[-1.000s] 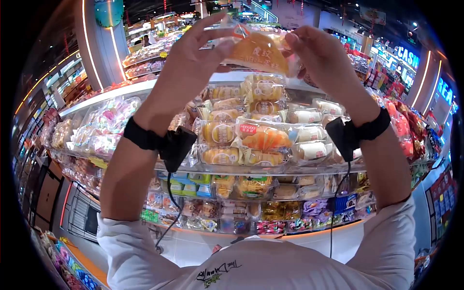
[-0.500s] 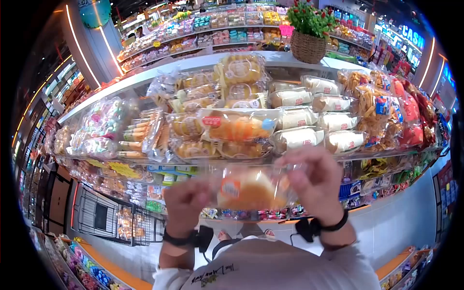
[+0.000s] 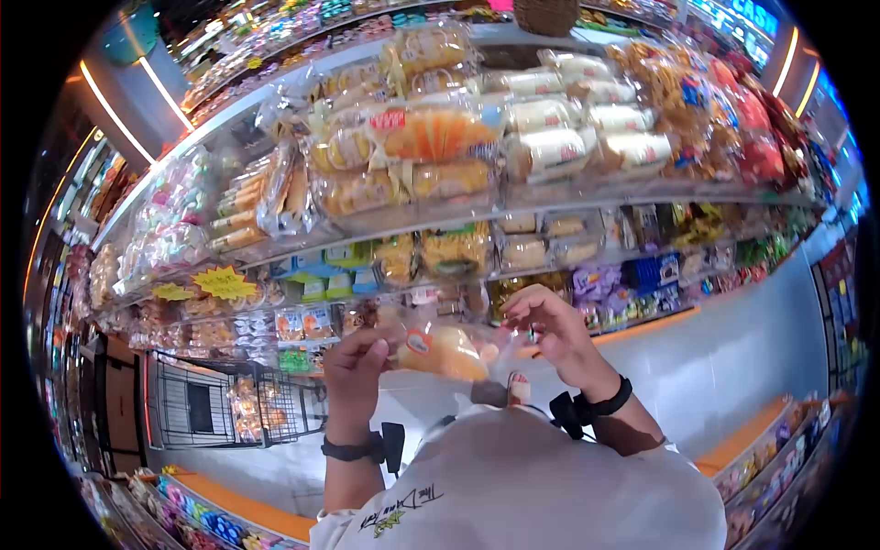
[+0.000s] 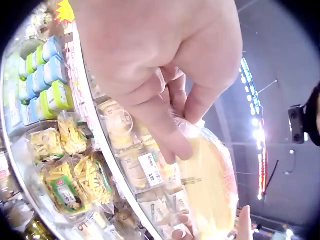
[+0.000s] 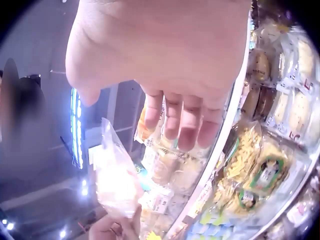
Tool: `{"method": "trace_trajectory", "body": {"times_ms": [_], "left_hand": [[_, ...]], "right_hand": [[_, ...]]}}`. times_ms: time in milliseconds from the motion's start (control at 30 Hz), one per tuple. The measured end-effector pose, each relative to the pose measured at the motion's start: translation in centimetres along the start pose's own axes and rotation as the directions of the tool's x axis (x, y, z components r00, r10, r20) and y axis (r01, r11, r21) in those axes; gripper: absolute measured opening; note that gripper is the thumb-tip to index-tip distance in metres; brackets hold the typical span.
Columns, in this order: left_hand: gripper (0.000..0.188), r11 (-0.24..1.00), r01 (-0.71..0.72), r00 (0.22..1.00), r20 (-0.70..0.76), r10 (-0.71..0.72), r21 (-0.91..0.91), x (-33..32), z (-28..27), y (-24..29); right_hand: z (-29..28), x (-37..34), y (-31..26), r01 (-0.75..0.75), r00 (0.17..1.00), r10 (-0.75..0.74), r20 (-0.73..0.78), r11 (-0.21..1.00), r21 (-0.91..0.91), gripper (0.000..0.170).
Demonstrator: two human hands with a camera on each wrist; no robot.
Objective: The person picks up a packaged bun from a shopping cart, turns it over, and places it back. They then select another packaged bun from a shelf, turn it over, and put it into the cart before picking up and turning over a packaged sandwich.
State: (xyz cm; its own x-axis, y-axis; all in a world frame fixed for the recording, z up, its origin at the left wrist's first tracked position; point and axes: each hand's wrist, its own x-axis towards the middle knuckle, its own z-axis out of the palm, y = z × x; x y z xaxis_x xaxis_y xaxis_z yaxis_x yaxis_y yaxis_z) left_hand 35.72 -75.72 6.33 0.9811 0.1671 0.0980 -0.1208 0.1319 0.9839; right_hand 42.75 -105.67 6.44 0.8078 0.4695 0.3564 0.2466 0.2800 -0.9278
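In the head view my left hand (image 3: 356, 367) pinches one end of a clear-wrapped bread (image 3: 449, 351) with an orange-red label, held in front of my chest. In the left wrist view thumb and fingers grip the wrapper's end, and the pale yellow bread (image 4: 212, 185) hangs from them. My right hand (image 3: 561, 337) is beside the package's other end. In the right wrist view the fingers (image 5: 186, 132) of this hand extend loosely and hold nothing, while the glare-lit package (image 5: 117, 182) sits apart from them, held from below by the left hand.
A display shelf of wrapped breads (image 3: 440, 137) spans the front, with white-wrapped rolls (image 3: 550, 151) and lower tiers of packaged snacks (image 3: 458, 246). To the left stands a black wire cart (image 3: 197, 403) with packages inside. A yellow star-shaped sign (image 3: 225, 282) hangs at the shelf edge.
Both hands have come down from raised height to chest level with the bread. The right hand has let go of its end. The head view has tilted down, showing the cart and floor.
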Motion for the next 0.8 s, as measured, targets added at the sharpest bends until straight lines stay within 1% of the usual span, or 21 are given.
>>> {"method": "trace_trajectory", "body": {"times_ms": [33, 133, 167, 200, 267, 300, 367, 400, 433, 467, 500, 533, 567, 600, 633, 700, 733, 767, 800], "left_hand": [[0.018, 0.992, 0.025, 1.000, -0.001, -0.025, -0.123, -0.7, -0.3, 0.4], [0.018, 0.994, 0.069, 0.996, 0.068, -0.063, -0.090, -2.7, -2.9, 0.0], [0.017, 0.991, 0.115, 0.990, 0.092, -0.108, -0.074, -4.0, -4.0, -0.2], [0.017, 0.988, 0.145, 0.983, 0.118, -0.137, -0.060, -4.6, -5.0, -0.3], [0.017, 0.981, 0.190, 0.969, 0.169, -0.180, -0.041, -5.0, -6.6, -0.6], [0.018, 0.971, 0.230, 0.958, 0.186, -0.216, -0.059, -5.7, -7.6, -1.5], [0.017, 0.965, 0.263, 0.944, 0.212, -0.253, -0.018, -7.3, -8.2, -2.3], [0.017, 0.962, 0.271, 0.939, 0.220, -0.266, 0.005, -8.1, -8.5, -2.6], [0.016, 0.970, 0.244, 0.945, 0.221, -0.241, 0.011, -9.2, -9.4, -3.8], [0.012, 0.967, 0.256, 0.947, 0.204, -0.247, -0.018, -10.2, -9.4, -4.1], [0.010, 0.962, 0.273, 0.939, 0.223, -0.261, -0.027, -11.0, -9.7, -4.2], [0.009, 0.955, 0.293, 0.930, 0.240, -0.276, -0.036, -11.8, -10.1, -4.2], [0.007, 0.965, 0.259, 0.942, 0.234, -0.242, -0.045, -12.4, -10.5, -4.2], [0.006, 0.973, 0.226, 0.952, 0.223, -0.208, -0.055, -13.0, -11.0, -4.3], [0.005, 0.979, 0.192, 0.962, 0.209, -0.174, -0.066, -13.8, -11.4, -4.3], [0.006, 0.989, 0.134, 0.984, 0.125, -0.126, -0.056, -15.4, -12.2, -4.0], [0.006, 0.994, 0.098, 0.992, 0.079, -0.094, -0.046, -16.0, -12.6, -3.8], [0.008, 0.991, 0.117, 0.993, 0.021, -0.116, -0.060, -17.0, -12.9, -3.6], [0.009, 0.991, 0.131, 0.991, -0.028, -0.131, -0.008, -18.0, -13.6, -3.5]], "right_hand": [[1.6, -0.9, -0.2, 0.027, 0.999, -0.029, -0.015, 0.993, -0.111, 0.030], [6.5, -3.4, -0.4, -0.027, 0.999, 0.010, -0.042, 0.902, -0.430, 0.019], [7.9, -3.9, 0.1, -0.025, 0.998, -0.007, -0.068, 0.890, -0.456, 0.013], [8.7, -4.7, 0.8, -0.063, 0.997, 0.030, -0.076, 0.870, -0.489, 0.012], [11.1, -6.0, 1.6, -0.079, 0.990, 0.019, -0.139, 0.892, -0.445, 0.012], [11.8, -6.8, 1.9, -0.092, 0.988, 0.026, -0.155, 0.895, -0.436, 0.012], [13.3, -8.6, 2.4, -0.129, 0.983, 0.062, -0.174, 0.906, -0.403, 0.013], [13.9, -9.5, 2.4, -0.157, 0.982, 0.098, -0.162, 0.900, -0.407, 0.014], [14.3, -10.1, 2.3, -0.170, 0.982, 0.119, -0.147, 0.896, -0.411, 0.014], [14.5, -10.3, 2.3, -0.170, 0.984, 0.127, -0.129, 0.892, -0.419, 0.015], [14.7, -10.5, 3.1, -0.095, 0.993, 0.057, -0.100, 0.895, -0.436, 0.017], [15.0, -10.7, 3.3, -0.122, 0.991, 0.086, -0.103, 0.897, -0.424, 0.017], [15.4, -10.9, 3.5, -0.152, 0.987, 0.119, -0.103, 0.898, -0.412, 0.017], [16.0, -11.1, 3.6, -0.183, 0.983, 0.155, -0.101, 0.897, -0.402, 0.018], [16.6, -11.0, 3.6, -0.179, 0.983, 0.154, -0.095, 0.906, -0.384, 0.018], [17.9, -10.4, 3.9, -0.161, 0.987, 0.145, -0.071, 0.923, -0.349, 0.018], [18.7, -10.0, 4.0, -0.192, 0.981, 0.179, -0.072, 0.928, -0.318, 0.018], [19.4, -9.9, 4.0, -0.222, 0.975, 0.210, -0.072, 0.931, -0.289, 0.018], [19.9, -9.7, 3.9, -0.241, 0.971, 0.229, -0.073, 0.933, -0.268, 0.018]]}}
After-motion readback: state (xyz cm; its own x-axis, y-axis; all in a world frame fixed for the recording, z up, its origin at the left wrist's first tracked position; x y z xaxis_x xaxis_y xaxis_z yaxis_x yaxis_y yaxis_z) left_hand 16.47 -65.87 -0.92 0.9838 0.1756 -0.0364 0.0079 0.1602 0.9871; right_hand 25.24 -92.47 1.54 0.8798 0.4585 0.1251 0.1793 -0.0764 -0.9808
